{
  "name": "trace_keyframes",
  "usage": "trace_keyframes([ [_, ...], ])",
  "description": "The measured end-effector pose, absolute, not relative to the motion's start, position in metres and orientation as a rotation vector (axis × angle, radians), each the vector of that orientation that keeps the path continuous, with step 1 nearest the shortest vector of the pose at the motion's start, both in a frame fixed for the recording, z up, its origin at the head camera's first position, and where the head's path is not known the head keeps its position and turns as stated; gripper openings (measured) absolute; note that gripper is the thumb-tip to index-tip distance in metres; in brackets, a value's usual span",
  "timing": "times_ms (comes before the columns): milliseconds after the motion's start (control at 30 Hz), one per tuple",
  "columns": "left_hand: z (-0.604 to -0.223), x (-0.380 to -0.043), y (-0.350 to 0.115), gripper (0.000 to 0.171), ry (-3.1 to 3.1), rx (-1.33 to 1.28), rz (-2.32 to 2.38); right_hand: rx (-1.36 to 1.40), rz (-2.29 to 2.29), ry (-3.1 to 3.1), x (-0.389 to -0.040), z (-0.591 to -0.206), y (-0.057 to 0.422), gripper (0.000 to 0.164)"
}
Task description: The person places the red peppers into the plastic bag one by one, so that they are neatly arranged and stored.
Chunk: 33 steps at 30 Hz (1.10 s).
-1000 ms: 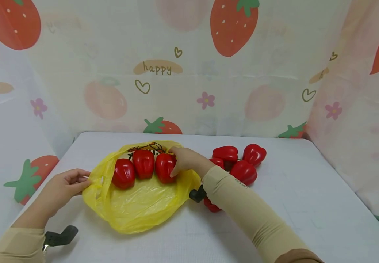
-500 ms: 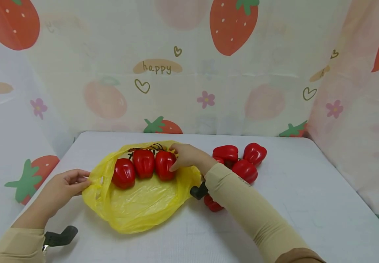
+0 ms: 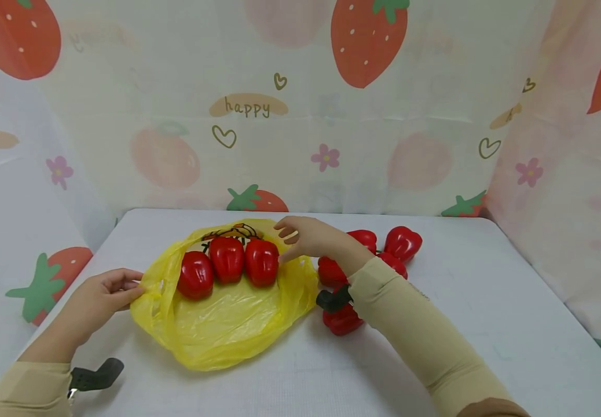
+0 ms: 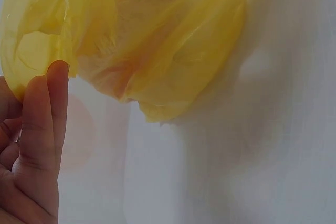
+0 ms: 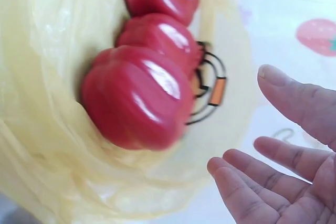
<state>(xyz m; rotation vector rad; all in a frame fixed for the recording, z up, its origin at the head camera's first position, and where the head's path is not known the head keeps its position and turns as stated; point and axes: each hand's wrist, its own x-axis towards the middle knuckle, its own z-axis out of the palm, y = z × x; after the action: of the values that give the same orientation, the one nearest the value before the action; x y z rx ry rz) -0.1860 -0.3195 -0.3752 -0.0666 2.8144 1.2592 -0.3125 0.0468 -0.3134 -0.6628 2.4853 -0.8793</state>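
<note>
The yellow bag (image 3: 222, 324) is pinched by the left hand (image 3: 99, 296), three red peppers (image 3: 227, 259) nestled inside—between it and the empty, spread right hand (image 3: 311, 237)—and could be collapsed over them by a slackened pinch.

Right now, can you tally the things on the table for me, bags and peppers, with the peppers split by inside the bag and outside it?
Yellow bag: 1
Red peppers inside: 3
Red peppers outside: 5 visible
Total: 9 visible; the right sleeve partly covers the outside group, so it could hide more.
</note>
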Motion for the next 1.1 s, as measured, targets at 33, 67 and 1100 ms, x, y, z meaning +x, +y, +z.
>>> trace_keyframes([
  [33,-0.375,-0.186,-0.319,0.053,2.813,-0.067,1.26,-0.664,-0.891,2.487,-0.311,-0.311,0.051,0.066],
  [67,-0.375,-0.186,-0.319,0.053,2.811,-0.068,1.262,-0.661,-0.903,2.49,-0.31,-0.308,0.055,0.066],
  [1100,-0.374,-0.188,-0.32,0.052,2.81,-0.047,1.274,-0.461,-0.991,2.644,-0.304,-0.309,0.199,0.062],
])
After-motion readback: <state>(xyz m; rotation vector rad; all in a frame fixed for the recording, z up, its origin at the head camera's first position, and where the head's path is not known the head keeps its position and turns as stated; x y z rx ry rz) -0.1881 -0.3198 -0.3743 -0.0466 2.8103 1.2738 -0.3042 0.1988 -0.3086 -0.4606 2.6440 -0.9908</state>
